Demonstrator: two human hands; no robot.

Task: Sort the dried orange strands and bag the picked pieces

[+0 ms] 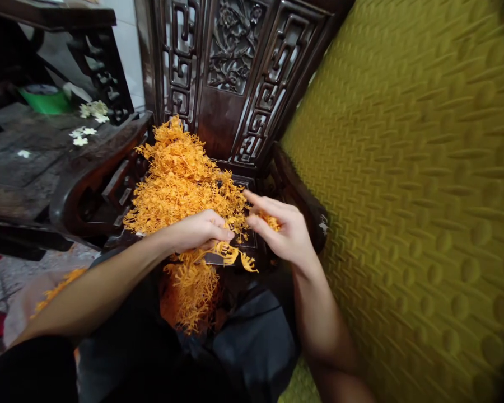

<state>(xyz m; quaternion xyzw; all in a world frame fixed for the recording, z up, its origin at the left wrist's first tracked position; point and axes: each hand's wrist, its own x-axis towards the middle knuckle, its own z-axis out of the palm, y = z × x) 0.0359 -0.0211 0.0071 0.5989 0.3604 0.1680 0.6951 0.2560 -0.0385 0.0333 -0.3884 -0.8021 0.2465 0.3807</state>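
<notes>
A heap of orange branching pieces [180,190], thin and perhaps plastic, is piled on the seat of a dark carved wooden chair [231,120]. At the heap's front edge, my left hand [208,229] is closed around a bunch of the same pieces. The lower part of that bunch [193,291] dangles over my lap, and a short strand sticks out to the right past my thumb. My right hand [279,226] is beside the heap's right edge, thumb and index finger stretched toward it. More orange pieces [271,221] show within its curled fingers.
A yellow textured mat [420,168] stands upright along the right side. On the dark table [21,145] at left lie a green roll of tape [46,101] and several pale flower-like bits [82,134]. A translucent bag [21,308] with orange pieces sits on the floor, lower left.
</notes>
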